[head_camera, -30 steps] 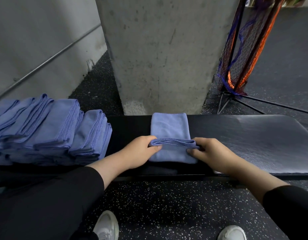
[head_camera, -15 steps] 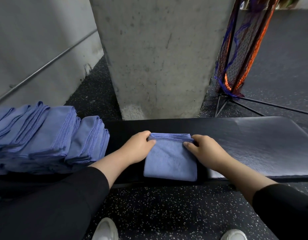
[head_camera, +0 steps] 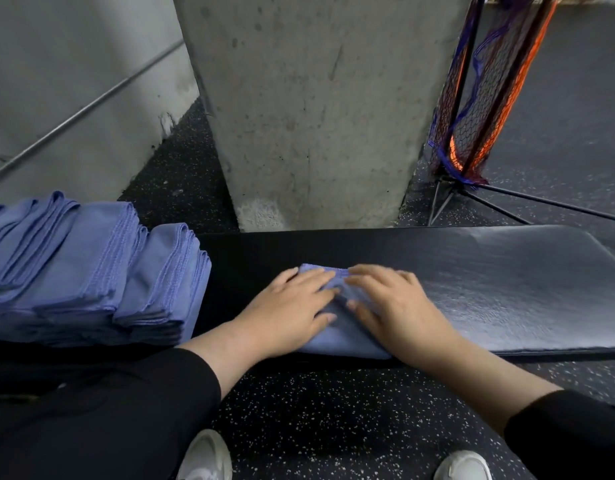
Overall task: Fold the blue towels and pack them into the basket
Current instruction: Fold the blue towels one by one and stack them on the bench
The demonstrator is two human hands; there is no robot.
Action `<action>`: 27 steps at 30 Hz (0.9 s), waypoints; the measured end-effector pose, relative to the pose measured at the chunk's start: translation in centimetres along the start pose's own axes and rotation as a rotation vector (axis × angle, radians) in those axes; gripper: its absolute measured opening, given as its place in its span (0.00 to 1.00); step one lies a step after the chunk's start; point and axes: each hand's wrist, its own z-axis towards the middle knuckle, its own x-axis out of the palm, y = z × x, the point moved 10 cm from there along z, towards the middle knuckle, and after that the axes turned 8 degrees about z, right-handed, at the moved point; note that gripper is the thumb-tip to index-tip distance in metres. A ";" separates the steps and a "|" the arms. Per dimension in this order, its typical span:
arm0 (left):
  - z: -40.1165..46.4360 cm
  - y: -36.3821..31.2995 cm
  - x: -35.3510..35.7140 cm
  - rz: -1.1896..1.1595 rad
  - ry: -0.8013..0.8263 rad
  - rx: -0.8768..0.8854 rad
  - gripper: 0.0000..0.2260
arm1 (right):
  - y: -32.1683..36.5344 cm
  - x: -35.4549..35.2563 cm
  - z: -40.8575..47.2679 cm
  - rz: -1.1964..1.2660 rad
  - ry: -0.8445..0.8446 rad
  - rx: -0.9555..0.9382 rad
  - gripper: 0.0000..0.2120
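Observation:
A folded blue towel (head_camera: 340,336) lies on the black padded bench (head_camera: 489,278), near its front edge. My left hand (head_camera: 292,310) lies flat on the towel's left half, fingers straight and spread. My right hand (head_camera: 392,306) presses flat on its right half, fingertips pointing left toward the other hand. Both hands cover most of the towel. A pile of folded blue towels (head_camera: 91,268) sits on the bench's left end. No basket is clearly in view.
A concrete pillar (head_camera: 309,109) stands right behind the bench. A netted stand with orange and blue mesh (head_camera: 479,98) rises at the back right, its thin legs spreading over the speckled floor (head_camera: 333,417). My white shoes (head_camera: 205,459) show below.
The near half of the towel was folded over onto the far half. Both hands then let go of its edges and now lie flat on top of it.

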 end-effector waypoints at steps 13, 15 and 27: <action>-1.1 0.6 1.8 -0.040 0.133 -0.125 0.27 | -0.6 1.7 -4.3 0.012 0.143 -0.137 0.25; -1.5 0.4 0.5 -0.008 0.060 -0.105 0.26 | -1.0 2.8 -5.0 0.009 0.208 -0.090 0.30; -4.4 1.1 -2.8 -0.250 -0.126 -0.084 0.07 | -1.6 -0.5 -2.8 0.227 0.183 0.114 0.11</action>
